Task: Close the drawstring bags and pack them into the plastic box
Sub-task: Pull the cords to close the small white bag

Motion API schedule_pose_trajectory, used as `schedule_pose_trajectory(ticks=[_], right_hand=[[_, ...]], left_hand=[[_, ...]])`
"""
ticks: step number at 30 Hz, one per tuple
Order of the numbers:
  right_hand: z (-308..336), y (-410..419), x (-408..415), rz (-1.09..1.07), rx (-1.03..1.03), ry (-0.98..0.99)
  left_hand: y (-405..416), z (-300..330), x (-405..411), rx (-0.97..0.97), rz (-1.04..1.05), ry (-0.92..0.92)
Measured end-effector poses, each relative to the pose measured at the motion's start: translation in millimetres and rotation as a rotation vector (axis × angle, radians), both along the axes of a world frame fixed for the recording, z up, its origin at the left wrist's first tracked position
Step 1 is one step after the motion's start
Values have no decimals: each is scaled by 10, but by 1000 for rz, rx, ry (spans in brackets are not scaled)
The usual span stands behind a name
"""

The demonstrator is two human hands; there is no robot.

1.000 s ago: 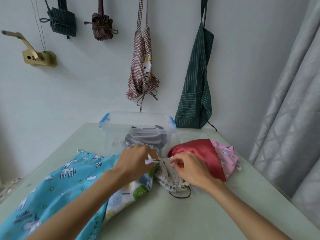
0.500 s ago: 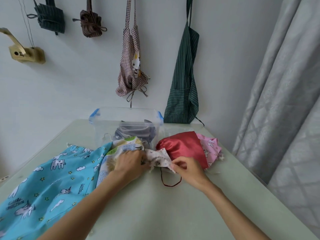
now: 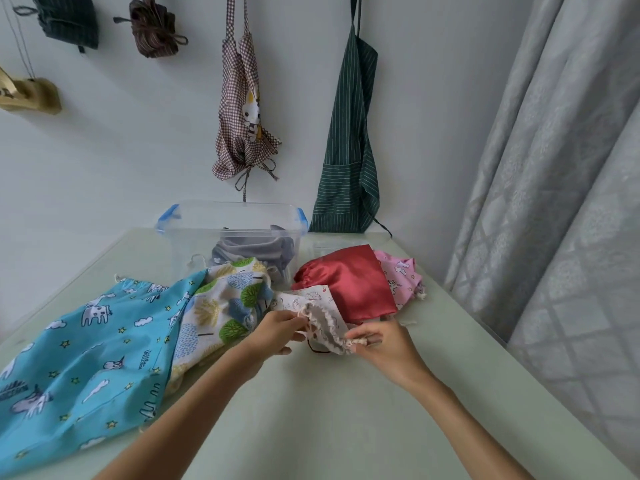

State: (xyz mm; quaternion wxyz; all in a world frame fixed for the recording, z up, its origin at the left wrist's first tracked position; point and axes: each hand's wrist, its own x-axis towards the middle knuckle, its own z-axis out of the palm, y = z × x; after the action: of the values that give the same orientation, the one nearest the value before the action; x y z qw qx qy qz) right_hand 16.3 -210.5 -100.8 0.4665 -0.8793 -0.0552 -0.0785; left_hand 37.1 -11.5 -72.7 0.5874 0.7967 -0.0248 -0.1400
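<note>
A small white printed drawstring bag [image 3: 320, 308] lies mid-table, its gathered mouth stretched between my hands. My left hand [image 3: 277, 329] pinches the left side of the mouth; my right hand [image 3: 375, 341] pinches the right end. A dark red cord [image 3: 317, 348] loops beneath it. Behind it lie a red satin bag [image 3: 349, 282] and a pink printed bag [image 3: 401, 277]. To the left lie a tree-print bag [image 3: 225, 303] and a large blue animal-print bag [image 3: 90, 358]. The clear plastic box [image 3: 230, 220] with blue clips stands at the back, grey cloth [image 3: 252, 252] inside.
The pale green table [image 3: 346, 427] ends at the wall behind the box. A grey curtain [image 3: 554, 202] hangs along the right side. Aprons [image 3: 349, 140] and bundled cloths hang on the wall above the box.
The white bag has come toward me off the pile, and my hands have spread apart, stretching its gathered mouth between them. My view has shifted slightly.
</note>
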Motion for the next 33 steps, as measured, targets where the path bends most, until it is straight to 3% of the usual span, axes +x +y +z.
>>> schedule_pose_trajectory(ticks=[3, 5, 11, 13, 24, 28, 31, 33], right_hand=[[-65, -32, -68, -102, -156, -16], [-81, -45, -131, -118, -222, -20], [-87, -125, -311, -151, -278, -35], [-52, -170, -347, -148, -265, -39], [64, -634, -554, -397, -551, 6], [23, -537, -502, -351, -670, 52], [88, -408, -459, -284, -757, 8], [134, -265, -444, -240, -706, -52]], left_hand=[[45, -21, -71, -95, 15, 62], [79, -61, -127, -38, 10, 19], [331, -264, -188, 487, -66, -352], [393, -272, -216, 556, -3, -411], [658, -243, -390, 1046, 169, -564], [569, -192, -417, 1199, 117, -520], [552, -107, -402, 1196, 27, -460], [492, -70, -376, 1039, -21, -466]])
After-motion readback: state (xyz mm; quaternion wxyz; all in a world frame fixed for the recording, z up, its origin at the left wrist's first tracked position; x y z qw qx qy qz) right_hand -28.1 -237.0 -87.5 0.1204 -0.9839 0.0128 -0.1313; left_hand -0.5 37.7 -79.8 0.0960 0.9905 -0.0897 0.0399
